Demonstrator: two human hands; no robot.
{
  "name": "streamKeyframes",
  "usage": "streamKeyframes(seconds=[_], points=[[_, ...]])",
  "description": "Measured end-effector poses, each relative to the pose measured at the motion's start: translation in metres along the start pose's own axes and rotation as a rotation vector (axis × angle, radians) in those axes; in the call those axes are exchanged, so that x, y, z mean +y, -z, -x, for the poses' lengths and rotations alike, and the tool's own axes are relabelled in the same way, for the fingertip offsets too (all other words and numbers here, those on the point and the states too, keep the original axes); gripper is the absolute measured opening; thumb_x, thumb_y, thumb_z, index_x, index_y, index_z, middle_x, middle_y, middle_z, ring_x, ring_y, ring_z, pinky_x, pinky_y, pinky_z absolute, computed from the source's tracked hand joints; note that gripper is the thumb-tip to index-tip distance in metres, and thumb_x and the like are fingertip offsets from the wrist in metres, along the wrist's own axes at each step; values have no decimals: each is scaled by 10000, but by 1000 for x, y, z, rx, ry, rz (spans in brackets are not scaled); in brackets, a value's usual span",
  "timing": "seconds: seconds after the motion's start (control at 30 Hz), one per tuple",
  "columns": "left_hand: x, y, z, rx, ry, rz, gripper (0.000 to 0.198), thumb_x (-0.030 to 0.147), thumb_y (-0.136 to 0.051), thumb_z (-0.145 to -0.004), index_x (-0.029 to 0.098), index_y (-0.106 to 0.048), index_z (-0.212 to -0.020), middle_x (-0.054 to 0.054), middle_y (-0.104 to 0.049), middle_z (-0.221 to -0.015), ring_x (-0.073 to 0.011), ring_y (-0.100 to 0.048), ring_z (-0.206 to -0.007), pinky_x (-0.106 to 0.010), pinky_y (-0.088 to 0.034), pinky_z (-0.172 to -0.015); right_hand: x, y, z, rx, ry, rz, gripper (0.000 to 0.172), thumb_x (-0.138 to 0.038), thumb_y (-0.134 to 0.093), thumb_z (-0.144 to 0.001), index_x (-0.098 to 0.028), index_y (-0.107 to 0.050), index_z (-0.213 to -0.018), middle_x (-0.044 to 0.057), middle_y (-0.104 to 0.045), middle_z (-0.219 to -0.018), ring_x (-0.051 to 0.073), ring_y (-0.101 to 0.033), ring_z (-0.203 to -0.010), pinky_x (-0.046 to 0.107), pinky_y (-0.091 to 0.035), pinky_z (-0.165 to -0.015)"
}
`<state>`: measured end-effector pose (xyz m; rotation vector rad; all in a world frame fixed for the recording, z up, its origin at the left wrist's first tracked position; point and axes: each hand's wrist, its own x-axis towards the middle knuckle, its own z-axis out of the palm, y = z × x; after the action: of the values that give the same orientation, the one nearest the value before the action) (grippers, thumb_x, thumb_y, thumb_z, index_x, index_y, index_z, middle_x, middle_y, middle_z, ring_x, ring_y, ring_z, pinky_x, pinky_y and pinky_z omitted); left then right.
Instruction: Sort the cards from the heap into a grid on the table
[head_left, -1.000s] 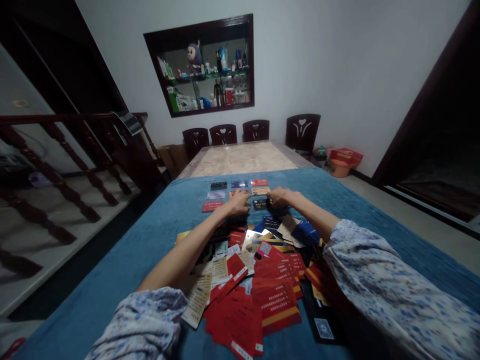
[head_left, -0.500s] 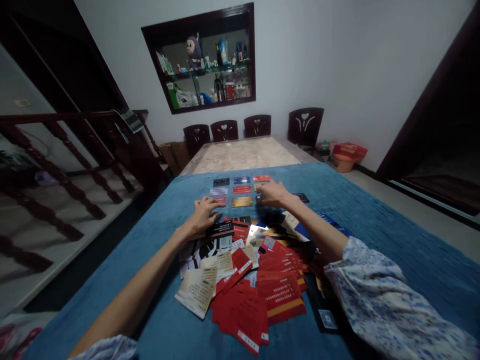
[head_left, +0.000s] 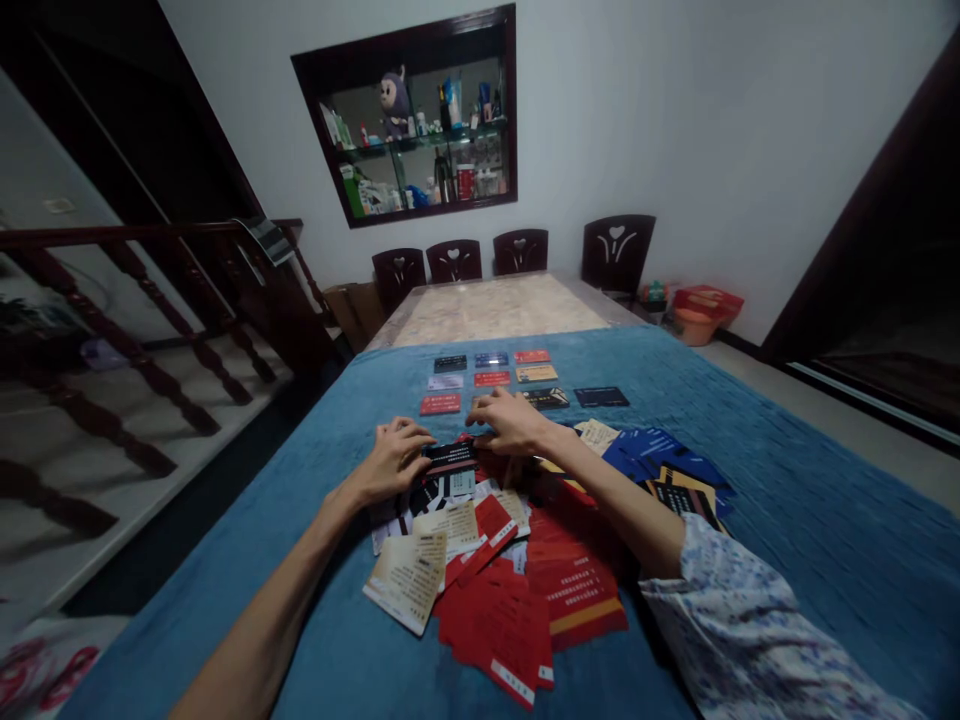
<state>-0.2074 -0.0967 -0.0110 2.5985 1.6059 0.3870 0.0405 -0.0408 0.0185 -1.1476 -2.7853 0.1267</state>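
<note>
A loose pile of cards lies on the blue cloth, with red cards (head_left: 499,615), cream cards (head_left: 409,580) and blue cards (head_left: 660,455) spread about. Beyond the pile, several cards lie in rows, among them a red card (head_left: 440,403), a yellow card (head_left: 537,374) and a black card (head_left: 601,397). My left hand (head_left: 394,458) touches the left edge of a black card (head_left: 450,459) at the top of the pile, fingers curved and apart. My right hand (head_left: 510,425) reaches over the pile's upper edge, fingers bent; what its fingertips touch is hidden.
The blue cloth (head_left: 315,620) covers the near part of a long stone-topped table (head_left: 495,308). Dark chairs (head_left: 616,250) stand at the far end. A wooden railing (head_left: 142,370) is on the left, and a red and orange tub (head_left: 697,318) on the right.
My right hand has moved left and nearer from the right end of the rows to the pile. A black patterned card now shows in the front row. The view has shifted slightly.
</note>
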Motion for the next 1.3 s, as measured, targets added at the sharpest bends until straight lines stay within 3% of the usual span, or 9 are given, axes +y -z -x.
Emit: streamKeyframes(seconds=[0.23, 0.7, 0.87, 1.03, 1.3], points=[[5, 4, 6, -4, -70, 30, 335, 345, -625, -866, 243, -681, -1180, -79, -663, -1213, -287, -458, -1178, -492, -335, -1030, -8, -9, 5, -67, 138, 8, 481, -430, -660, -814, -282, -658, -1271, 103, -629, -1241, 333, -474, -1142, 435, -412, -886], [6, 3, 8, -46, -117, 83, 386, 265, -696, -764, 213, -683, -1146, -75, -633, -1176, -268, -459, -1170, -462, -364, -1063, -9, -14, 3, -92, 188, 14, 539, -417, -695, -793, -252, -650, -1304, 102, -629, -1221, 318, -489, -1129, 375, -421, -851], [3, -1, 8, -21, -153, 91, 380, 233, -693, -750, 191, -693, -1127, -76, -634, -1100, -265, -476, -1140, -455, -391, -1042, -3, -22, -2, -60, 227, 7, 484, -407, -699, -804, -240, -681, -1257, 109, -642, -1164, 288, -519, -1069, 345, -415, -824], [3, -2, 8, -2, -173, 90, 286, 230, -663, -778, 191, -722, -1055, -71, -666, -1031, -250, -521, -1090, -414, -425, -982, 6, -28, -8, -8, 337, 33, 337, -392, -684, -817, -195, -749, -1082, 109, -677, -1006, 242, -557, -951, 317, -398, -804], [-1, -2, 7, 82, -199, 150, 244, 164, -588, -800, 178, -738, -992, -61, -707, -963, -222, -577, -1024, -362, -470, -931, 8, -21, -6, 77, 410, -18, 253, -301, -591, -872, -166, -775, -982, 79, -717, -814, 177, -565, -747, 284, -373, -711]])
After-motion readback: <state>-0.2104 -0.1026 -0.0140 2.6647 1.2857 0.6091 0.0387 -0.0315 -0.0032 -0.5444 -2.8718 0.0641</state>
